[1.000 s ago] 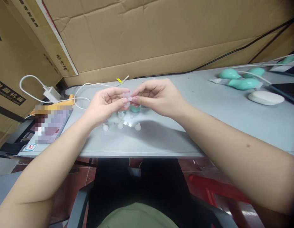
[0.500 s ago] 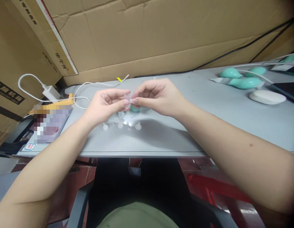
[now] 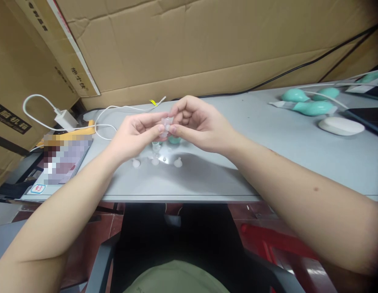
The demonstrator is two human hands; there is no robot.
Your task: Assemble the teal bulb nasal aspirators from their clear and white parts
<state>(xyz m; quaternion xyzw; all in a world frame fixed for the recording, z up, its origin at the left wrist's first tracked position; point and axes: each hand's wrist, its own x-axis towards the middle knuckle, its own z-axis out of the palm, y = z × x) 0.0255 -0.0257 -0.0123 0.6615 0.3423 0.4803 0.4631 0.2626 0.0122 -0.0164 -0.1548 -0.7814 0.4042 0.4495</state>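
Pinching clear piece (image 3: 166,123), white caps (image 3: 155,161) below

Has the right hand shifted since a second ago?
Yes. The right hand has risen slightly toward the cardboard wall, fingers curling higher, while the small white caps on the table stay put.

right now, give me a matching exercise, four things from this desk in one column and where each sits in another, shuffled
Things:
1. small clear part
2. white charger
3. teal bulbs
4. white caps

Places:
a. far right of the table
b. pinched between the left hand and right hand
c. on the table below the hands
d. at the table's far left, cable attached

Pairs: 1-b, 2-d, 3-a, 4-c
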